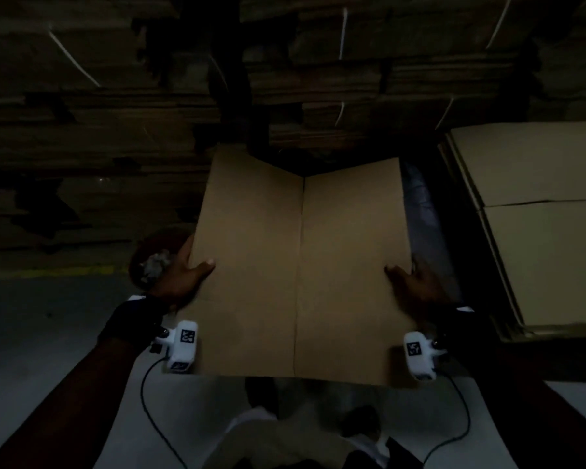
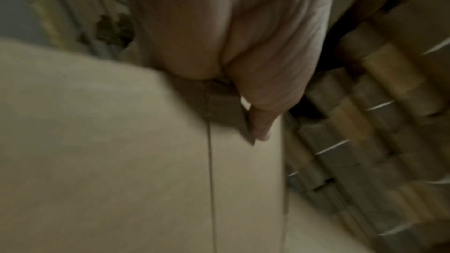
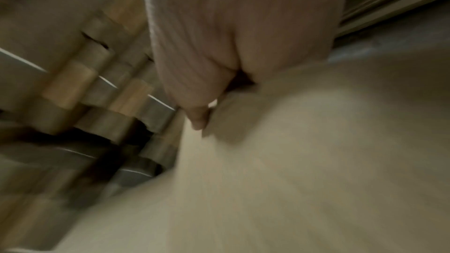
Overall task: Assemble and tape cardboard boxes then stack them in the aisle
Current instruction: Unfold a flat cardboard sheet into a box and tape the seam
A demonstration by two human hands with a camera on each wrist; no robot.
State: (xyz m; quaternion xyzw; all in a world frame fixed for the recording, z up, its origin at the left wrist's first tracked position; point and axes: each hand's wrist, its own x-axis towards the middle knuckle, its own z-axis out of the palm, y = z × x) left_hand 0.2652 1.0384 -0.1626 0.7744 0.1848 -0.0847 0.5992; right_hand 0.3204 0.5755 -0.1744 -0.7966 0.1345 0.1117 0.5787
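A flattened brown cardboard box point(image 1: 301, 265) is held up in front of me, with a crease down its middle. My left hand point(image 1: 186, 272) grips its left edge, thumb on the front face and fingers behind. My right hand point(image 1: 410, 279) grips the right edge the same way. In the left wrist view my left hand point(image 2: 243, 84) pinches the cardboard point(image 2: 121, 161) with the thumb on top. In the right wrist view my right hand point(image 3: 207, 93) pinches the blurred cardboard point(image 3: 292, 161). A roll of tape point(image 1: 153, 258) shows behind my left hand.
Tall strapped bundles of flat cardboard point(image 1: 99, 130) fill the dark background. A lower stack of flat boxes point(image 1: 538, 214) sits at the right. Grey floor with a yellow line point(image 1: 48, 272) lies at the left. My legs point(image 1: 285, 434) are below the box.
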